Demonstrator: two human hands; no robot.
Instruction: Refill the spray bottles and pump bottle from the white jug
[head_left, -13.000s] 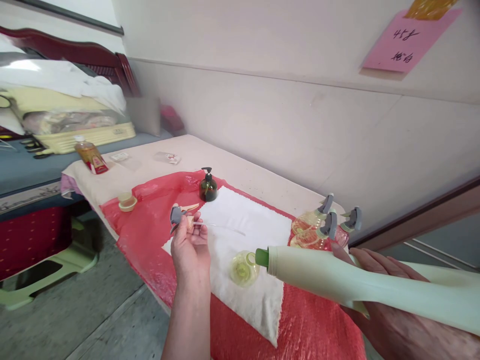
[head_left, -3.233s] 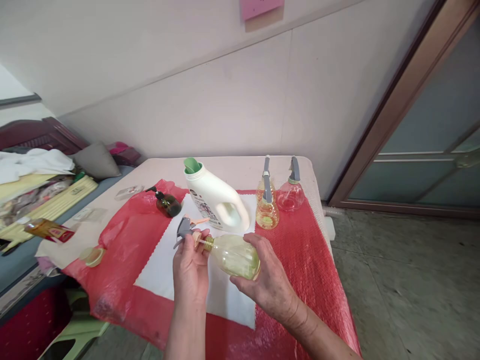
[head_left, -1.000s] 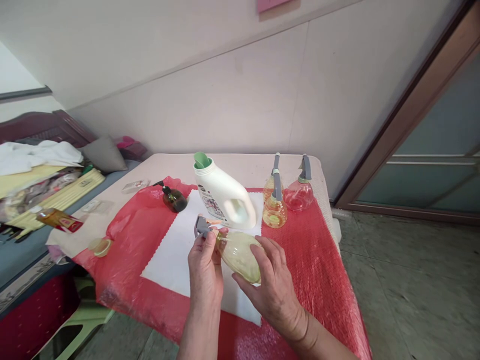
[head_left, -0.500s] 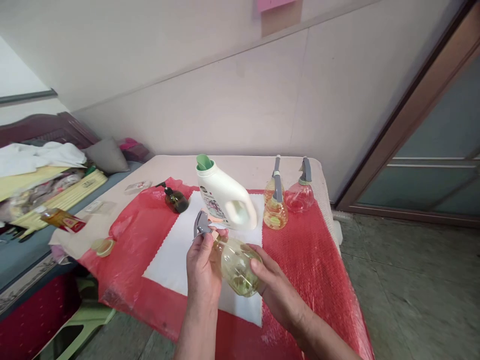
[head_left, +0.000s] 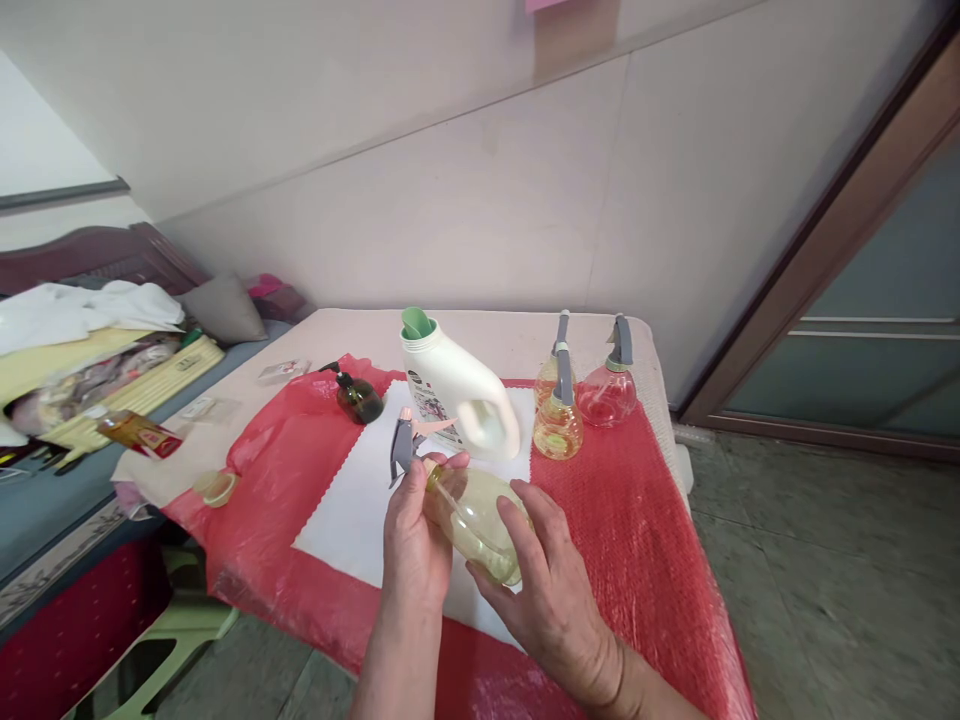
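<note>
A clear yellowish spray bottle (head_left: 476, 505) lies tilted between my hands, its grey and pink trigger head pointing up to the left. My left hand (head_left: 416, 545) is closed round its neck, just below the trigger. Curved fingers of my right hand (head_left: 547, 590) grip the rounded base from the right side. Behind the bottle stands a large white detergent jug (head_left: 457, 375) with a green inner spout and no cap on. The jug rests on a white cloth (head_left: 345, 510), which is spread over red plastic sheeting (head_left: 615, 560).
Right of the jug stand two yellowish spray bottles, the nearer one (head_left: 559, 435) partly hiding the other, and a pink spray bottle (head_left: 607, 398). Left are a dark pump bottle (head_left: 360, 402), a pale cap (head_left: 219, 489) and an amber bottle (head_left: 139, 433). A green stool (head_left: 176, 640) stands below.
My right hand has shifted its grip, coming round over the bottle's base with its back now showing. The bottle has turned to lie more level. The view has shifted slightly.
</note>
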